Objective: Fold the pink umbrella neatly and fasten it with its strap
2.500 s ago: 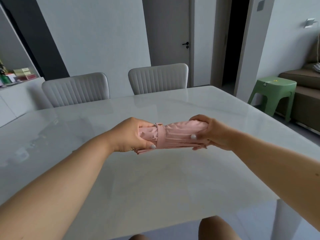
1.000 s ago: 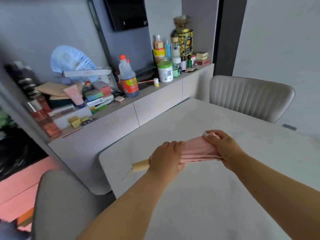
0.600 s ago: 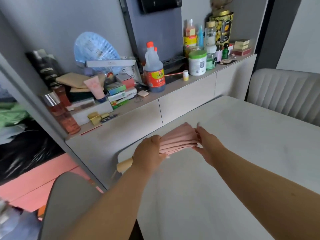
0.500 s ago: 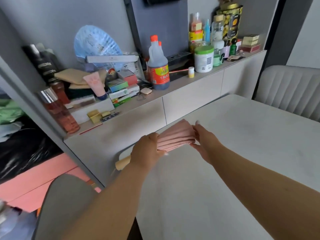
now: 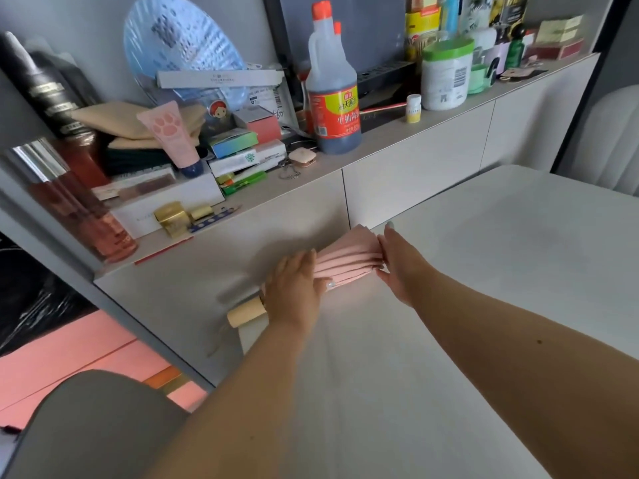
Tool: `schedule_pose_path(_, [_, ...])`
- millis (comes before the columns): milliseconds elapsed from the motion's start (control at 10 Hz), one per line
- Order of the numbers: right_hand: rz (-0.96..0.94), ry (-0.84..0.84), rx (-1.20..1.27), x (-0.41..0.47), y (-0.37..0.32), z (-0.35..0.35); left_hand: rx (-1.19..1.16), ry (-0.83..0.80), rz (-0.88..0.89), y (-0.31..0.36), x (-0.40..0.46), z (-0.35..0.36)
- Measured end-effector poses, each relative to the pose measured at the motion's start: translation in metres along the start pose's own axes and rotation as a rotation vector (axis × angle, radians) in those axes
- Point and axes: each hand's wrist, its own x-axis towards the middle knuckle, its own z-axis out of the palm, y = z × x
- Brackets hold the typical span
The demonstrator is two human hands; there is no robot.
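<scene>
now left hand (image 5: 296, 285) grips pink umbrella (image 5: 349, 259) near handle; right hand (image 5: 397, 262) flat against tip.

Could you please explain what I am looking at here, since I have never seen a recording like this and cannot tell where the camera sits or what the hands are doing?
There is no machine here: a person wears a wide-angle camera on the head, looking forward and down, so the two bare arms reaching in from the bottom are their own. The left hand grips a folded pink umbrella near its pale wooden handle, which sticks out past the table edge. The right hand lies with straight fingers against the umbrella's far end, squaring up the pleats. Its strap is not visible. All this happens over a pale table. Behind it runs a cluttered sideboard, with a dark sauce bottle and a white tub with a green lid.
</scene>
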Motion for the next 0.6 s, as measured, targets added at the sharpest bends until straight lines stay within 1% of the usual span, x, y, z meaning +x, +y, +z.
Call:
schedule_pose_path(100, [-0.012, -0.011, -0.008, 0.010, 0.000, 0.002, 0.035, -0.038, -0.066, 0.005, -0.005, 0.005])
schedule_pose_path(200, [-0.050, -0.026, 0.001, 0.015, -0.002, 0.008, 0.048, -0.082, -0.092, 0.010, -0.003, 0.005])
schedule_pose_path(300, [-0.077, 0.015, -0.048, 0.017, -0.002, 0.013, 0.069, -0.107, -0.094, 0.010, 0.002, 0.005])
schedule_pose_path(400, [-0.065, 0.024, -0.157, 0.015, 0.001, 0.011, 0.085, -0.136, -0.092, 0.009, 0.004, 0.009])
schedule_pose_path(500, [-0.142, 0.008, -0.311, -0.004, -0.001, 0.011, 0.072, -0.151, -0.089, 0.011, 0.002, 0.007])
schedule_pose_path(600, [-0.361, 0.073, -0.427, -0.026, -0.003, 0.003, 0.075, -0.167, -0.091, 0.010, 0.006, 0.005])
